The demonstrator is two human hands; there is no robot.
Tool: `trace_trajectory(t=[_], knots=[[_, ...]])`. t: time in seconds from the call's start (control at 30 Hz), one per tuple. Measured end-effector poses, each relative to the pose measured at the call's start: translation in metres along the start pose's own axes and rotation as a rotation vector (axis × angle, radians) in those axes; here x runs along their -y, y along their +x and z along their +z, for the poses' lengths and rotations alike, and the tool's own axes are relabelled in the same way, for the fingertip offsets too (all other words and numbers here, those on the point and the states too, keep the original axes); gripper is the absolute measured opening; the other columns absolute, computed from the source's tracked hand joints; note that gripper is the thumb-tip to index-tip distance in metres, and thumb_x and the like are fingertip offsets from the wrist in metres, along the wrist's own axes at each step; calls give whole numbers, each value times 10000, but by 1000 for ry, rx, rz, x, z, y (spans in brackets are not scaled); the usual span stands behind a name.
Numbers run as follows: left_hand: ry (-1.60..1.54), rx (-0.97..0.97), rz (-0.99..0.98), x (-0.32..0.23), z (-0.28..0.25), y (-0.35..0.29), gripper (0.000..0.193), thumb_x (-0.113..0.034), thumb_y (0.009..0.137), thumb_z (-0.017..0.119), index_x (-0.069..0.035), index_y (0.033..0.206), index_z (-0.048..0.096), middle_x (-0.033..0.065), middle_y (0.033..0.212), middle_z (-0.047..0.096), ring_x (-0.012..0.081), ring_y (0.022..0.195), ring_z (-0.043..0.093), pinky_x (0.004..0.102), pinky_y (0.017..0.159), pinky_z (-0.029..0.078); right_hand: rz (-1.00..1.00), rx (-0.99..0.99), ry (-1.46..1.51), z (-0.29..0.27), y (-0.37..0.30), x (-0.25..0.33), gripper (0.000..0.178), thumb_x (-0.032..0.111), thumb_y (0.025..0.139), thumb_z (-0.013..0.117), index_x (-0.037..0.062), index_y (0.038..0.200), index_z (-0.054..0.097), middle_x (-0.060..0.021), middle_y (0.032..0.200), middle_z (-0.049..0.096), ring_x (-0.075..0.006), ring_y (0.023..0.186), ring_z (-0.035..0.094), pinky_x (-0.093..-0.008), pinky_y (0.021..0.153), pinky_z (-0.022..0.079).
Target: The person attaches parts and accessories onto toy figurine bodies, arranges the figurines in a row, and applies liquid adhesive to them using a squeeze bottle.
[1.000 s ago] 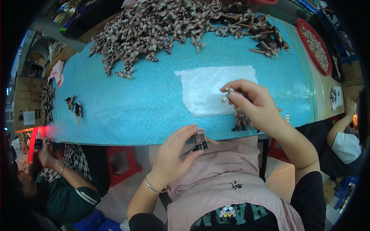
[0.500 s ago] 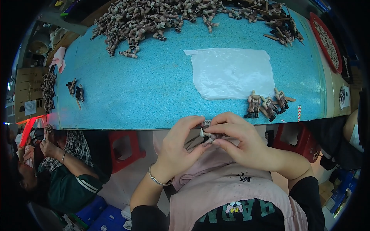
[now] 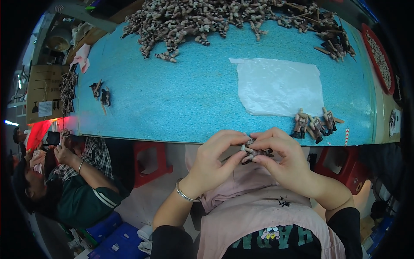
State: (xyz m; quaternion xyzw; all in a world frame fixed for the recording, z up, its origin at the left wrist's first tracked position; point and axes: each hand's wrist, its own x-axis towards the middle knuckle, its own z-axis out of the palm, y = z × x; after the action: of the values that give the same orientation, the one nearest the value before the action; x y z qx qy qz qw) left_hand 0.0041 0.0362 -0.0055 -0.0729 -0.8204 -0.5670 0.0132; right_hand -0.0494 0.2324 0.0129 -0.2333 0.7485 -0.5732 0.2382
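Observation:
Just off the near edge of the blue table, a small brown and cream figurine [image 3: 257, 152] is pinched between both my hands. My left hand [image 3: 217, 157] grips its left end with thumb and forefinger. The fingers and thumb of my right hand [image 3: 282, 155] close on its other side. Fingertips cover part of the figurine. To the right, several brown standing-type figurines [image 3: 316, 125] lie together near the table's edge, some with tan stick-like parts. Behind them a translucent plastic sheet [image 3: 280, 86] lies flat on the table [image 3: 164, 95].
A large heap of figurine parts [image 3: 185, 23] covers the far side. Darker pieces with sticks [image 3: 336, 43] lie far right, beside a red tray [image 3: 379, 60] of small pale parts. Two loose dark pieces [image 3: 103, 96] lie left. A co-worker [image 3: 86, 190] sits at left near a red stool [image 3: 151, 162].
The view has shifted, so the table and its contents appear farther right. Both my hands still hold the figurine, which now shows more between the fingers, its body turned sideways.

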Motion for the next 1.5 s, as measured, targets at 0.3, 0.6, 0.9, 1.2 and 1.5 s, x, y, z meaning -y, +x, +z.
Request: trace_trajectory(t=[0.3, 0.6, 0.9, 1.2, 1.5], knots=[[-134, -64, -39, 6, 9, -8, 159, -11, 809, 665, -15, 968, 657, 117, 979, 635, 240, 900, 628, 315, 760, 511, -60, -66, -30, 8, 0, -4, 204, -22, 689, 706, -20, 884, 648, -143, 828, 609, -286, 844, 610, -397, 875, 511], [-476, -381, -132, -4, 24, -15, 179, 2, 833, 649, 19, 1007, 613, 128, 991, 613, 227, 944, 612, 320, 787, 510, -49, -345, 302, 18, -4, 1, 426, -8, 785, 651, -29, 1182, 499, -124, 1065, 543, -212, 1042, 547, -350, 949, 424], [-173, -449, 98, -15, 31, -26, 137, -33, 853, 631, 15, 974, 588, 111, 964, 585, 193, 842, 596, 276, 697, 490, 161, -61, 619, 9, -6, -6, 270, 272, 940, 564, 8, 961, 513, -72, 817, 589, -147, 692, 592, -293, 611, 516], [-971, -71, -292, -1, 37, -13, 120, -113, 933, 581, -12, 999, 585, 25, 1069, 546, 66, 880, 546, 229, 751, 475, 176, 69, 424, -6, -16, -9, 233, 182, 926, 563, 12, 769, 539, -56, 769, 572, -118, 662, 535, -246, 605, 429], [-922, 28, -183, -2, 16, -17, 169, 31, 863, 618, -12, 1008, 545, 117, 1208, 511, 149, 1073, 525, 300, 912, 457, 8, 131, 236, -7, 1, 3, 220, 136, 912, 555, 0, 741, 527, -65, 692, 489, -163, 651, 470, -295, 608, 383]])
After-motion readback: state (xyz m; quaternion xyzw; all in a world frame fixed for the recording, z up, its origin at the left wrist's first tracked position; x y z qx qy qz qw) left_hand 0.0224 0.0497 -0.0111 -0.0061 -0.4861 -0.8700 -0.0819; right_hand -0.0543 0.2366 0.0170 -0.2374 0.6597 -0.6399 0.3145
